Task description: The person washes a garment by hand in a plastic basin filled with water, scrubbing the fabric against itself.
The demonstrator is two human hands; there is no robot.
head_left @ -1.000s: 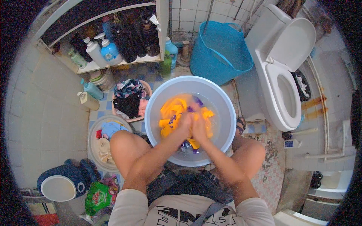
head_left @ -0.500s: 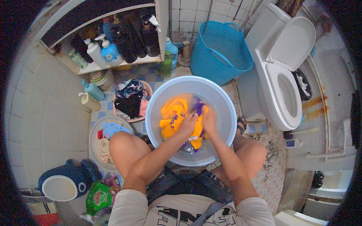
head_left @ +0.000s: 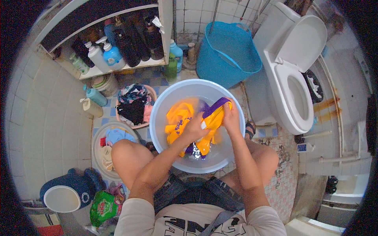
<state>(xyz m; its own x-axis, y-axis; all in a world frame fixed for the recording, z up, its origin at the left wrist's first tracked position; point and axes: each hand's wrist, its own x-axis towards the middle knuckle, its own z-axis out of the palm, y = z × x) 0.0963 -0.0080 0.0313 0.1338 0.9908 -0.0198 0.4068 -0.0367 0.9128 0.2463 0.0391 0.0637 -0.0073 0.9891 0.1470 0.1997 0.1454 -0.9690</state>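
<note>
A pale blue round basin with water in it stands between my knees. In it lies a yellow-and-purple garment, partly under water, with dark purple printing. My left hand is closed on a bunched part of this garment near the basin's middle. My right hand, farther right, grips its purple-edged end and holds it up above the water. The cloth stretches between the two hands. A small white patch shows beside my left fingers.
Left of the basin are a pink basin of dark clothes and a grey-white basin with more clothes. Beyond stand a blue tub and a shelf of bottles. A toilet is at right.
My right hand has moved right and slightly up, lifting the purple-edged part of the garment out of the water. My left hand has shifted slightly left and down, still gripping cloth.
</note>
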